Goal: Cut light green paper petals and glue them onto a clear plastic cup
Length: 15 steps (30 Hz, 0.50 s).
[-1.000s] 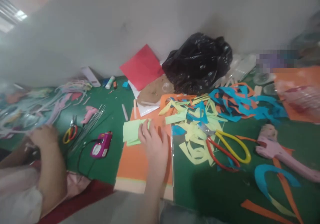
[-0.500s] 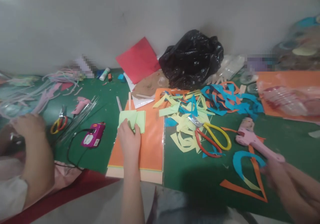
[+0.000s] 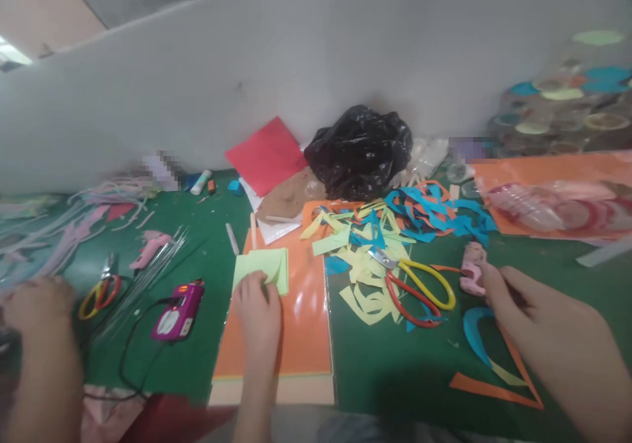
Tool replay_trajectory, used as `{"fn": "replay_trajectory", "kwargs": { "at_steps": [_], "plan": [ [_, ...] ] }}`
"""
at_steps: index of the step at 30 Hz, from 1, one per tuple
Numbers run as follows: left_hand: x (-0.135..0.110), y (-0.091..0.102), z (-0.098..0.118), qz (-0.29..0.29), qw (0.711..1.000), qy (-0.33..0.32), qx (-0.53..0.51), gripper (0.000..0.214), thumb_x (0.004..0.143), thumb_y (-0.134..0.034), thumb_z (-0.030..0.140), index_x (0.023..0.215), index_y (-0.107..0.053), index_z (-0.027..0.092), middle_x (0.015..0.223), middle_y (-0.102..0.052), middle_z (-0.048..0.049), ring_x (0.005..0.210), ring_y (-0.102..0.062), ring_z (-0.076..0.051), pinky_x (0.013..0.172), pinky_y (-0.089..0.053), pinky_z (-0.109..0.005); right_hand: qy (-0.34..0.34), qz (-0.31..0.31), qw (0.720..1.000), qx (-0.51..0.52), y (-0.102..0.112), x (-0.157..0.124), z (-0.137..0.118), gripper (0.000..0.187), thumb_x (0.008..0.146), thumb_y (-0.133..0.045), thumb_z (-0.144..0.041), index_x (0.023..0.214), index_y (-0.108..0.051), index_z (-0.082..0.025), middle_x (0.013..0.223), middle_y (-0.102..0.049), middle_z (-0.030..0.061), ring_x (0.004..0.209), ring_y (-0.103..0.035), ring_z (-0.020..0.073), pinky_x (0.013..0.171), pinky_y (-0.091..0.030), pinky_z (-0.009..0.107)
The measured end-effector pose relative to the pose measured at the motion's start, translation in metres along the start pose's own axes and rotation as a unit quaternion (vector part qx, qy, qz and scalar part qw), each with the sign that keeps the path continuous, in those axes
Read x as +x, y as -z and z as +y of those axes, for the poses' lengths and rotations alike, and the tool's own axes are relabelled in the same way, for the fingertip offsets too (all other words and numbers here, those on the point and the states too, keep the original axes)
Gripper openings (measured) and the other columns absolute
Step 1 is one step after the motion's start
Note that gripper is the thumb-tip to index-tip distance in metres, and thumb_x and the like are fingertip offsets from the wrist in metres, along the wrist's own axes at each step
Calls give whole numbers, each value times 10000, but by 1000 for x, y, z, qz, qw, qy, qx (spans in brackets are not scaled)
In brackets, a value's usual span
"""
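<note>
Nearby, scissors [image 3: 424, 282] amid paper scraps [image 3: 365, 298]

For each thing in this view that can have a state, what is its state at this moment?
Left hand: resting on the pale green paper.
Pale green paper: lying flat on the orange card.
Right hand: touching the pink glue gun.
Pink glue gun: partly hidden behind the right hand.
Red-and-yellow scissors: lying on paper scraps, blades shut.
Black plastic bag: crumpled against the wall.
</note>
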<state>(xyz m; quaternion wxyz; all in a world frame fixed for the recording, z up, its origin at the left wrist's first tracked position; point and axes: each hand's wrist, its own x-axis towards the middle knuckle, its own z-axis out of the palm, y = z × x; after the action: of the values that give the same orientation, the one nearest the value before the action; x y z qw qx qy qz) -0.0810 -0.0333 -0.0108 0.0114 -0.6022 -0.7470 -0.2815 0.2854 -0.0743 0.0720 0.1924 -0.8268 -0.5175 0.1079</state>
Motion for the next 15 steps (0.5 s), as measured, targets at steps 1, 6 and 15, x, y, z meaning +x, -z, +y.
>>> {"fn": "replay_trajectory", "kwargs": {
  "at_steps": [1,6,15],
  "plan": [
    [2,-1,-2,7,1000,5,-12,168,901,-436,240,992,-567,187,1077,-655,-136,1106,-561,-319,986,-451,-509,-32,-15,999,1,2,0,2,530,784,-283,-692,662,-592,-279,659,-690,26,576,-657,238,499,-429,308],
    [12,-1,-6,45,995,44,-79,163,864,-489,330,933,-565,203,1061,-674,-137,1123,-603,-327,1015,-463,-543,-71,-134,976,154,-6,-12,32,562,754,-411,-751,643,-633,-248,631,-659,63,566,-625,213,564,-499,290],
    [-21,18,45,220,967,-53,-113,104,907,-569,218,1007,-539,205,1145,-645,-103,1278,-581,-270,1116,-431,-529,83,-213,950,213,-22,-32,49,498,914,-450,-635,677,-622,-232,632,-608,23,569,-585,150,543,-519,217]
  ]
}}
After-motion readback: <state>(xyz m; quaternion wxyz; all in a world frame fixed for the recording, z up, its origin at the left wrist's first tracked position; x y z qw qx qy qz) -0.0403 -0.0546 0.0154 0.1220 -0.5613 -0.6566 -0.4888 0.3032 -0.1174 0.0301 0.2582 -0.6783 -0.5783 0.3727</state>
